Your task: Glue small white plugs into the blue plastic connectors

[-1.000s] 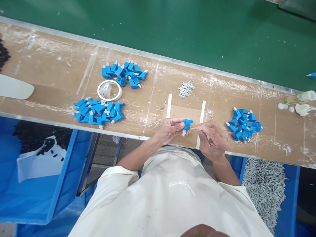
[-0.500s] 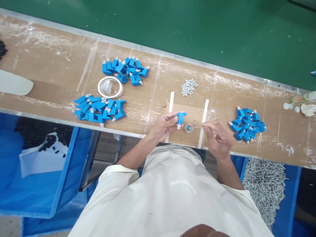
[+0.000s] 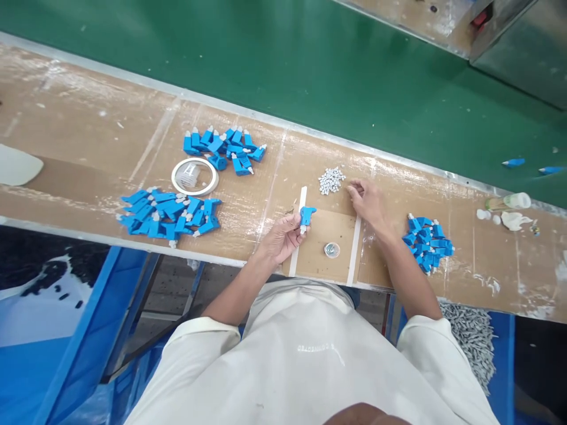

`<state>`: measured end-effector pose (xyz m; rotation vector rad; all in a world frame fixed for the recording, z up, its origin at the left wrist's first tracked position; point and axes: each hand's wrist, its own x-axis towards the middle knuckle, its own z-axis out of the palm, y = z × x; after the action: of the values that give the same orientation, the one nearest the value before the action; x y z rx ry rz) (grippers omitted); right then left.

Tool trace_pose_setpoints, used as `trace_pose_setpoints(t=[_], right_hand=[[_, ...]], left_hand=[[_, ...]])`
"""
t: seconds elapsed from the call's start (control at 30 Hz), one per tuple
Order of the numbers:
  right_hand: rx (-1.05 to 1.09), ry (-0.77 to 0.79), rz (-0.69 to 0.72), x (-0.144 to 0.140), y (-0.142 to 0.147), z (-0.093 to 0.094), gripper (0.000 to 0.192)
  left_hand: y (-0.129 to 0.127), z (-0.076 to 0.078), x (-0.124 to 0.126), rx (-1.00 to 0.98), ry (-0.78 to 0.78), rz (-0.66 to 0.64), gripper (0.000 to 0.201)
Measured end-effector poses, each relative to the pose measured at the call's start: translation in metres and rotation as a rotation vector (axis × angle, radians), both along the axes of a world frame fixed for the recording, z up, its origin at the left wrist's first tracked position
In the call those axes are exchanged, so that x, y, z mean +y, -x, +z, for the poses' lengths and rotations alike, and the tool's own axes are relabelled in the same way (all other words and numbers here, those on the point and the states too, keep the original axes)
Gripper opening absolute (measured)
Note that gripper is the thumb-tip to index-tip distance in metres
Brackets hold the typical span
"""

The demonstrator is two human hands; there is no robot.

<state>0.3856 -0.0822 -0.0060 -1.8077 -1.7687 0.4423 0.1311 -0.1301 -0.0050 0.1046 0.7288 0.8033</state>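
My left hand (image 3: 283,237) grips a small blue plastic part (image 3: 305,217) with a pale tip pointing down, over the left white tape strip (image 3: 297,239). My right hand (image 3: 368,200) is just right of a small pile of grey pieces (image 3: 331,180), its fingers bent, thumb and fingertips slightly apart. No stick shows in it. Between the tape strips, near the table's front edge, stands a small round clear cup (image 3: 332,250) with something bluish inside.
Blue parts with pale tips lie in heaps at back left (image 3: 225,147), front left (image 3: 170,215) and right (image 3: 427,242). A white tape roll (image 3: 195,193) sits between the left heaps. A toothpick container (image 3: 509,202) lies far right. Blue bins (image 3: 84,330) stand below the table.
My right hand has moved from beside the cup, where it held a thin stick, up to the grey pieces. My left hand still holds the blue part. The view has shifted.
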Motion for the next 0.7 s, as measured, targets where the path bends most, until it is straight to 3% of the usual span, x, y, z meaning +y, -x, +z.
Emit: trace_pose_setpoints(t=[0.37,0.7], right_hand=[[-0.170,-0.020,0.065,0.059,-0.013,-0.008,0.023],[-0.353,0.168,0.227,0.098,-0.006,0.007,0.015]], left_hand=[[0.000,-0.006,0.000,-0.081,-0.014,-0.033,0.022],[-0.001,-0.007,-0.001,-0.104,-0.058,-0.056,0.028]])
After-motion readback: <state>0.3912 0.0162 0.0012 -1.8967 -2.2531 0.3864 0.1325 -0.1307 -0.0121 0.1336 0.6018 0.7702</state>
